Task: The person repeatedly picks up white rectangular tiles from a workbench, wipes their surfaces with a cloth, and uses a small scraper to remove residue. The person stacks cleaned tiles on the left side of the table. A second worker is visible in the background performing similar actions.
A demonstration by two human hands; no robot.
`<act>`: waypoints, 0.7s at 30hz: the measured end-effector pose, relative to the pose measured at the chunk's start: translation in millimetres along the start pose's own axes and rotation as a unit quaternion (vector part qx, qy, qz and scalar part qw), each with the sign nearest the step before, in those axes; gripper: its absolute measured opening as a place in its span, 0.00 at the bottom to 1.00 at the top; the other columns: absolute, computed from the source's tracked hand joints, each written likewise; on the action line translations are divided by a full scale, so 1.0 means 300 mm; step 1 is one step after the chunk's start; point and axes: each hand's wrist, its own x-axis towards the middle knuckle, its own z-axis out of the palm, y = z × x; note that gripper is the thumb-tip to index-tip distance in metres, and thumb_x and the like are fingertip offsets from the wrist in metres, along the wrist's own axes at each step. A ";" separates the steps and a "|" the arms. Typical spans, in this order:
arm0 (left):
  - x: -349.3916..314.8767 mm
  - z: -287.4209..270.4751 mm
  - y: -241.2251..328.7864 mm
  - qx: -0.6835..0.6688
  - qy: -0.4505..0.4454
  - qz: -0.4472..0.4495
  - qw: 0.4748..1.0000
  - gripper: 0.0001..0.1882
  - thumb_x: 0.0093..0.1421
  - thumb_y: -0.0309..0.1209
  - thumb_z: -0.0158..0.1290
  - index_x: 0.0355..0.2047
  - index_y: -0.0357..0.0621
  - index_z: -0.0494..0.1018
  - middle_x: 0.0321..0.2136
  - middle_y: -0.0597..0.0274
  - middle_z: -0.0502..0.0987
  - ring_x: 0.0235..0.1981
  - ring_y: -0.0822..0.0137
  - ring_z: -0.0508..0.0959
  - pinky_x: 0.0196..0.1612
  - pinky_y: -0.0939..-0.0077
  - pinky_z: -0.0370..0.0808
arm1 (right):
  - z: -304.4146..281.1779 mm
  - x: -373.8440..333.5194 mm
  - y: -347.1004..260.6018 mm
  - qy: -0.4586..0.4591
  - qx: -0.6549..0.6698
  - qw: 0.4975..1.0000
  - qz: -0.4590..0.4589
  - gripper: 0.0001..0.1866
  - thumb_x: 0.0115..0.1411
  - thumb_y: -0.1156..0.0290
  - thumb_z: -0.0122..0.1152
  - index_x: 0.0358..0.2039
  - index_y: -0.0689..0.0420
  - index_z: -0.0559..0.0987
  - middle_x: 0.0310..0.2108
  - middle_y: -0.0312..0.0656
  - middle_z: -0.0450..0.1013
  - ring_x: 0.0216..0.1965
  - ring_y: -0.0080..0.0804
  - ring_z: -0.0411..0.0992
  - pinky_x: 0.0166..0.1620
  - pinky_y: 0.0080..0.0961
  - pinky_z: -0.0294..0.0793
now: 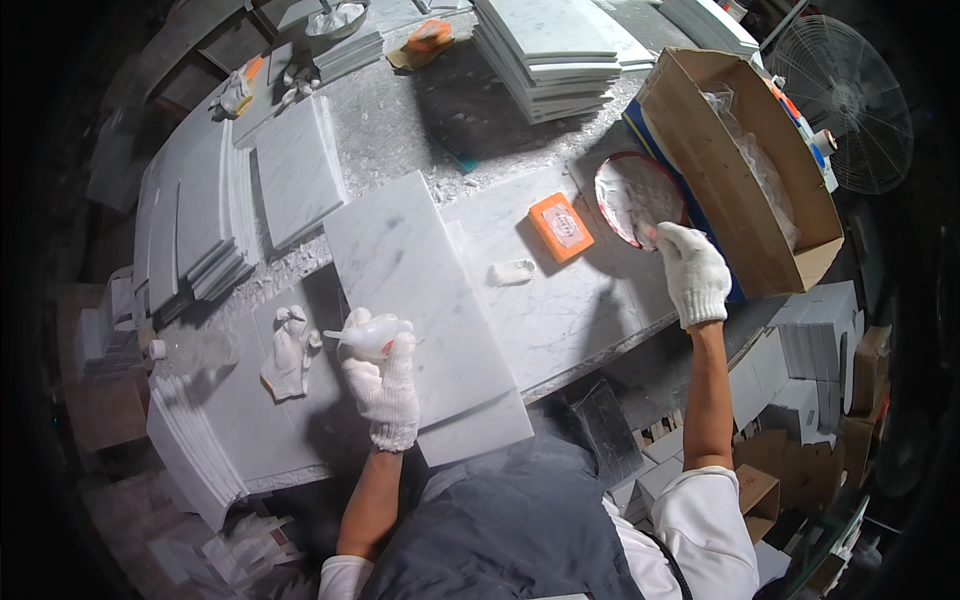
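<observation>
My left hand (385,395), in a white knit glove, is closed around a small translucent squeeze bottle (372,338) whose thin nozzle points left. It is over the left edge of a grey-veined white marble tile (425,270), which lies on another tile. My right hand (695,275), also gloved, reaches to the near right rim of a round red-rimmed bowl (622,190) of white paste. Its fingers are pinched together over the bowl, and what they hold is hidden. Left of the bowl lies an orange block with a pale label (562,228), with a small white roll-shaped piece (512,272) beside it.
An open cardboard box (690,110) with clear plastic stands right of the bowl, before a large fan (840,105). Tile stacks stand at the back (545,70) and left (205,210). A loose white glove (290,355) and clear bottle (205,350) lie left.
</observation>
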 end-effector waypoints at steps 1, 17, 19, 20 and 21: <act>0.000 0.000 0.000 0.027 -0.007 0.014 1.000 0.37 0.63 0.23 0.62 0.68 0.34 0.55 0.57 0.52 0.69 0.52 0.64 0.76 0.58 0.68 0.77 | 0.000 0.001 0.008 0.025 0.024 0.999 0.014 0.09 0.65 0.59 0.63 0.42 0.43 0.86 0.37 0.40 0.82 0.39 0.44 0.81 0.41 0.38 0.79; -0.004 0.002 0.000 -0.031 0.003 -0.030 0.999 0.35 0.60 0.22 0.65 0.64 0.38 0.61 0.58 0.56 0.68 0.56 0.64 0.74 0.60 0.66 0.74 | 0.244 -0.006 0.032 0.057 0.345 0.925 0.150 0.15 0.66 0.67 0.67 0.52 0.56 0.85 0.36 0.32 0.82 0.29 0.15 0.74 0.33 0.16 0.74; -0.004 0.003 0.000 -0.025 0.003 -0.032 0.999 0.35 0.60 0.22 0.65 0.64 0.38 0.61 0.58 0.56 0.68 0.56 0.64 0.73 0.60 0.66 0.74 | 0.239 -0.010 0.032 0.041 0.379 0.910 0.165 0.15 0.66 0.67 0.67 0.52 0.56 0.85 0.37 0.33 0.83 0.30 0.15 0.75 0.33 0.16 0.75; -0.003 0.003 0.000 -0.024 0.003 -0.028 0.999 0.35 0.60 0.22 0.65 0.64 0.38 0.61 0.59 0.56 0.67 0.56 0.64 0.73 0.60 0.66 0.74 | 0.237 -0.011 0.031 0.030 0.372 0.910 0.180 0.15 0.66 0.67 0.67 0.52 0.55 0.85 0.37 0.33 0.83 0.30 0.15 0.75 0.33 0.17 0.76; -0.002 0.004 -0.001 -0.022 0.003 -0.024 0.999 0.35 0.60 0.22 0.65 0.64 0.38 0.61 0.59 0.56 0.67 0.56 0.64 0.73 0.60 0.66 0.74 | 0.235 -0.011 0.029 0.019 0.374 0.908 0.189 0.15 0.66 0.67 0.67 0.52 0.55 0.85 0.37 0.33 0.82 0.29 0.15 0.75 0.33 0.17 0.76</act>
